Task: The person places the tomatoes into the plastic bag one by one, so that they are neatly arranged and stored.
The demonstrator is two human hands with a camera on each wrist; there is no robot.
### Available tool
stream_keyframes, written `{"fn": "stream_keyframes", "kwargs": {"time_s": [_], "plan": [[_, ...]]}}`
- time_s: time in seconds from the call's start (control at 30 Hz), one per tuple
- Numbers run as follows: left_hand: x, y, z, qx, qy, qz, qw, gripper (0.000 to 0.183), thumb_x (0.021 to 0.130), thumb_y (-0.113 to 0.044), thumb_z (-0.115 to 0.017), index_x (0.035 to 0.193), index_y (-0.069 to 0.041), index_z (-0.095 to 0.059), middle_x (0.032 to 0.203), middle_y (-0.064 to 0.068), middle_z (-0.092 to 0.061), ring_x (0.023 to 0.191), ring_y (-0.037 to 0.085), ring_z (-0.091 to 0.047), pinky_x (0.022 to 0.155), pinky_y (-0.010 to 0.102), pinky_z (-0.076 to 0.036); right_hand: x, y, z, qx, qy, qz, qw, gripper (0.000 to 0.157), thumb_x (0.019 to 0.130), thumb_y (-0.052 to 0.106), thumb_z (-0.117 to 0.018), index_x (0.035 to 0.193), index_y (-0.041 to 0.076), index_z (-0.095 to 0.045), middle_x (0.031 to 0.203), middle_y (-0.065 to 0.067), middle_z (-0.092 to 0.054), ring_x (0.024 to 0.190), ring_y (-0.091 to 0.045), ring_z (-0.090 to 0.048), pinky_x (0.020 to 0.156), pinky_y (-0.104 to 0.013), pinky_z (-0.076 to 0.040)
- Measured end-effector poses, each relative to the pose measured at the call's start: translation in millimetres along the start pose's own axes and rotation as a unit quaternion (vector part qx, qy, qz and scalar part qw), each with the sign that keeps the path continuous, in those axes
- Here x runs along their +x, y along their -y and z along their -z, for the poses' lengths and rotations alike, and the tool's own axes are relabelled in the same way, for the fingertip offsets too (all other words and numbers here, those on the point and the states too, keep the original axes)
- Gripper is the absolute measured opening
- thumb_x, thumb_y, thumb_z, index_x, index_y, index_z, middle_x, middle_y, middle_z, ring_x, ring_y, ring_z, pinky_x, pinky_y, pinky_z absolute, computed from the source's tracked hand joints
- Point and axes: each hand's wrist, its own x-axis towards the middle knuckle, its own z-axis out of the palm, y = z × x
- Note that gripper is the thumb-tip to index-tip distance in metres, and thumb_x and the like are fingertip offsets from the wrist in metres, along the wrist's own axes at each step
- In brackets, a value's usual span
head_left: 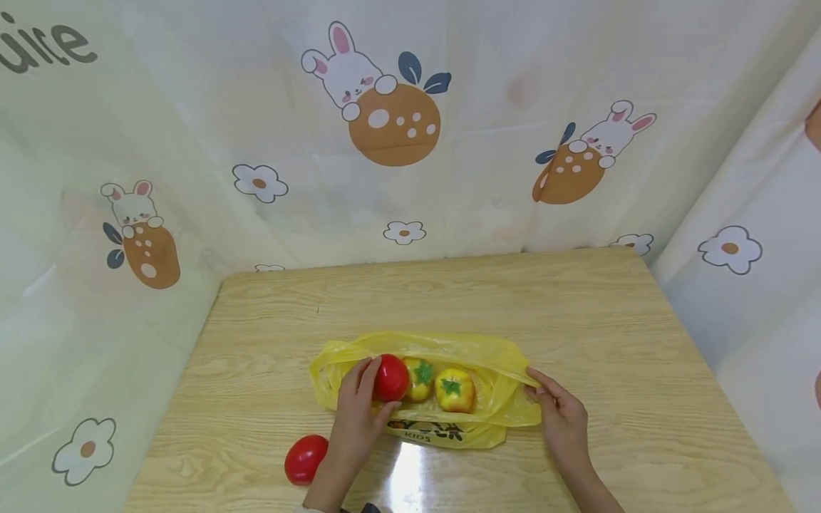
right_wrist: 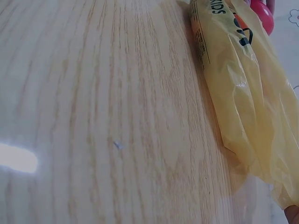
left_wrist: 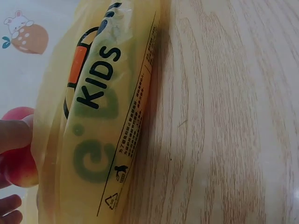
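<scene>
A yellow plastic bag [head_left: 442, 345] lies on its side on the table, its mouth spread wide. My left hand [head_left: 356, 417] grips a smooth round red toy fruit [head_left: 393, 377] over the opening, thumb on the near side and fingers on the far side. Inside the bag are two yellow toy fruits [head_left: 455, 390] with green leafy tops. At the bag's right end, my right hand [head_left: 564, 420] pinches its rim between thumb and fingers. The left wrist view shows the bag's printed side [left_wrist: 100, 93] and part of the held red fruit [left_wrist: 21, 165].
Another red toy fruit [head_left: 306, 460] rests on the wooden table [head_left: 596, 313], beside my left forearm. Curtains [head_left: 481, 185] printed with rabbits and flowers hang behind the table and along both sides. A bright reflection shows on the tabletop in front of the bag.
</scene>
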Motion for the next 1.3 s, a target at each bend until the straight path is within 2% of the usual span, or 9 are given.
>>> {"fn": "stream_keyframes", "kwargs": {"time_s": [0.3,0.47,0.6,0.73,0.8,0.83,1.07,1.2,1.3], "plan": [[4.5,0.7,0.4,0.036,0.016,-0.016,0.9991,0.079,0.072,-0.016,-0.088,0.141,-0.008,-0.049,0.139,0.014,-0.051,0.127,0.038,-0.047,0.098,0.052,-0.051,1.9,0.3,0.4,0.005,0.006,-0.002,1.000,0.035,0.101,-0.002,-0.041,0.131,-0.001,-0.060,0.118,-0.028,-0.065,0.091,0.008,-0.064,0.026,-0.021,-0.026],[7.3,1.0,-0.9,0.070,0.026,-0.036,0.9966,0.079,0.071,-0.019,-0.089,0.140,-0.009,-0.051,0.137,0.015,-0.055,0.127,0.043,-0.045,0.101,0.058,-0.046,2.5,0.6,0.2,0.006,0.005,-0.006,1.000,0.035,0.101,-0.002,-0.041,0.130,0.000,-0.061,0.117,-0.027,-0.066,0.088,0.007,-0.065,0.027,-0.021,-0.026],[3.4,1.8,-4.8,0.113,0.069,-0.042,0.9904,0.074,0.071,-0.022,-0.088,0.135,-0.005,-0.056,0.133,0.017,-0.059,0.129,0.048,-0.041,0.106,0.061,-0.039,1.8,1.1,-0.1,-0.002,0.003,-0.016,1.000,0.035,0.101,-0.002,-0.041,0.130,0.000,-0.061,0.115,-0.027,-0.067,0.074,0.000,-0.067,0.027,-0.021,-0.026],[-6.9,2.7,-10.0,0.133,0.115,-0.029,0.9839,0.070,0.073,-0.026,-0.087,0.133,-0.004,-0.058,0.134,0.019,-0.058,0.134,0.052,-0.033,0.109,0.063,-0.034,-0.8,2.8,0.0,-0.006,0.004,-0.022,1.000,0.036,0.100,-0.003,-0.041,0.129,-0.001,-0.061,0.110,-0.027,-0.068,0.073,-0.005,-0.069,0.028,-0.021,-0.028],[-10.2,3.2,-12.2,0.131,0.120,-0.022,0.9838,0.071,0.075,-0.030,-0.085,0.134,-0.005,-0.057,0.136,0.020,-0.055,0.137,0.052,-0.030,0.110,0.064,-0.032,-1.3,3.3,0.3,-0.003,0.006,-0.023,1.000,0.036,0.100,-0.004,-0.040,0.129,-0.001,-0.061,0.109,-0.027,-0.067,0.083,0.000,-0.069,0.028,-0.020,-0.029],[-10.9,3.3,-12.9,0.124,0.116,-0.018,0.9852,0.071,0.076,-0.031,-0.085,0.135,-0.006,-0.056,0.138,0.020,-0.054,0.137,0.052,-0.029,0.110,0.065,-0.031,-1.3,3.7,0.5,-0.003,0.007,-0.021,1.000,0.037,0.100,-0.004,-0.039,0.129,-0.002,-0.061,0.109,-0.027,-0.067,0.088,0.002,-0.068,0.028,-0.020,-0.029],[-7.5,4.3,-9.0,0.062,0.079,0.012,0.9949,0.061,0.081,-0.031,-0.080,0.132,-0.005,-0.057,0.138,0.020,-0.050,0.138,0.050,-0.029,0.110,0.064,-0.032,-0.5,1.9,1.4,0.014,0.009,-0.018,1.000,0.036,0.101,-0.003,-0.039,0.131,-0.001,-0.060,0.118,-0.027,-0.065,0.083,0.001,-0.068,0.027,-0.021,-0.028],[-8.2,4.5,-5.2,0.036,0.037,0.018,0.9985,0.050,0.084,-0.026,-0.077,0.127,-0.005,-0.061,0.135,0.019,-0.053,0.137,0.048,-0.030,0.108,0.064,-0.034,-0.3,0.6,0.8,0.010,0.002,-0.006,1.000,0.036,0.101,-0.003,-0.040,0.129,-0.001,-0.061,0.113,-0.027,-0.068,0.082,-0.001,-0.068,0.027,-0.021,-0.027],[-9.4,5.9,-3.7,0.020,-0.002,0.004,0.9998,0.044,0.084,-0.022,-0.077,0.122,-0.004,-0.063,0.131,0.019,-0.055,0.134,0.048,-0.035,0.106,0.064,-0.036,-0.1,-0.2,0.3,0.002,-0.005,-0.002,1.000,0.035,0.100,-0.004,-0.041,0.128,-0.001,-0.062,0.110,-0.026,-0.069,0.084,0.000,-0.069,0.027,-0.022,-0.027]]}}
